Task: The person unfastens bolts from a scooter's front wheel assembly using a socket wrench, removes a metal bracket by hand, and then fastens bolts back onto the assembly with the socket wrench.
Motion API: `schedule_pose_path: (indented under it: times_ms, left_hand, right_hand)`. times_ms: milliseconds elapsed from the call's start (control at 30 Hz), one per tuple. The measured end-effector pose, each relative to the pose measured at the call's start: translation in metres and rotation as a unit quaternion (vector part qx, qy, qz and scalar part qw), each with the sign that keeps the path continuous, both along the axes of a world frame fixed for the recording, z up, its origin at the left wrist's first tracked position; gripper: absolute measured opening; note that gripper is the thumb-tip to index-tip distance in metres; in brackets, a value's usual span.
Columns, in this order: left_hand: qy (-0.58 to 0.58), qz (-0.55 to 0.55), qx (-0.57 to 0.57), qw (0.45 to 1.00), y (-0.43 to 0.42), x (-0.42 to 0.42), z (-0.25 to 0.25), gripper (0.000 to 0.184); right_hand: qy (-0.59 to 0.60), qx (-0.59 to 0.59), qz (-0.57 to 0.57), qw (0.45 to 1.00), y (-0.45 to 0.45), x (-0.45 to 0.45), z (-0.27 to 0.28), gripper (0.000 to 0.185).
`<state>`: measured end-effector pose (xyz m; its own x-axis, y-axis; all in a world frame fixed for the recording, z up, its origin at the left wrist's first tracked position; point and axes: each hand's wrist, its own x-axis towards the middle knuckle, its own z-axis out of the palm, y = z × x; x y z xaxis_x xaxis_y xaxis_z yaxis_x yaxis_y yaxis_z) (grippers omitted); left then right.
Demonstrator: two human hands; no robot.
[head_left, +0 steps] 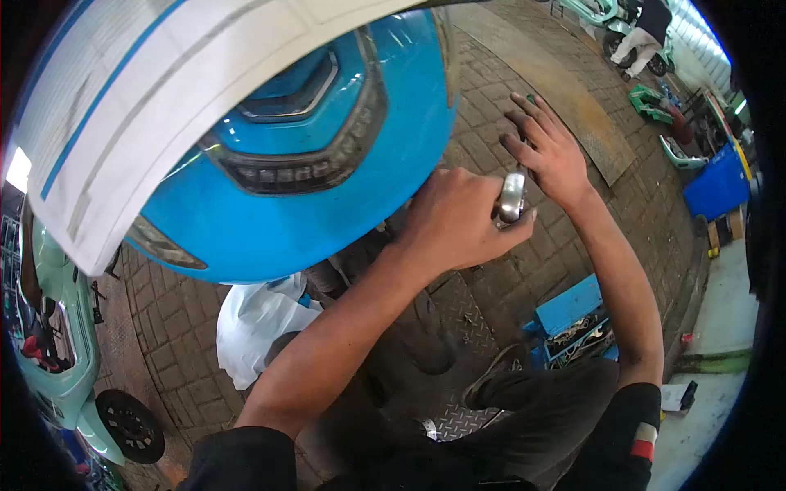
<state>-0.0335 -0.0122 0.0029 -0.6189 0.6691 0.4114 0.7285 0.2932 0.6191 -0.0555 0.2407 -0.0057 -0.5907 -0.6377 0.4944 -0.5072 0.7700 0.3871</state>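
Observation:
My left hand (458,214) is closed in front of the blue scooter front panel (311,225), its thumb pointing right. A shiny rounded metal piece (512,196) sticks out between its thumb and curled fingers; its full shape is hidden. Just up and to the right, my right hand (550,155) has its fingers spread and bent, with dark smudged fingertips. Its palm side lies close to the top of the metal piece; I cannot tell whether they touch. The panel holds an angular headlight (315,168), below a white striped panel (164,98).
A blue toolbox (569,307) with several tools stands by my foot. A white bag (258,331) lies below the panel. A pale green scooter (57,327) stands left. At the right are a blue bin (716,184) and, farther off, another person (647,37) beside a scooter.

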Motion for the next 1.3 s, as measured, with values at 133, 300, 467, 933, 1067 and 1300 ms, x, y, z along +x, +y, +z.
schedule_pose_path:
  times_ms: [133,300,467,933,1067,1300]
  left_hand:
    - [-0.005,0.011,-0.007,1.0,-0.001,0.004,0.004,0.04]
    - [0.011,0.012,-0.042,0.999,-0.006,0.006,0.004,0.042]
    - [0.022,0.026,0.02,0.999,-0.006,0.008,-0.002,0.051]
    - [-0.096,-0.033,0.085,0.991,-0.022,0.012,0.001,0.063]
    - [-0.065,-0.008,0.078,0.995,-0.021,0.021,-0.007,0.052]
    - [0.058,-0.035,-0.063,0.996,-0.021,0.021,-0.019,0.045]
  right_hand:
    - [0.06,0.048,0.03,0.997,-0.001,-0.005,0.019,0.044]
    - [0.136,0.153,0.099,0.974,-0.003,-0.024,0.053,0.045]
    - [-0.057,-0.078,-0.075,0.993,-0.004,0.016,-0.023,0.056]
    - [-0.611,-0.709,-0.025,0.352,-0.195,0.187,0.029,0.064]
    - [-0.524,-0.708,-0.016,0.473,-0.187,0.205,-0.016,0.067]
    - [-0.312,-0.173,0.036,0.934,-0.051,0.144,-0.125,0.044]
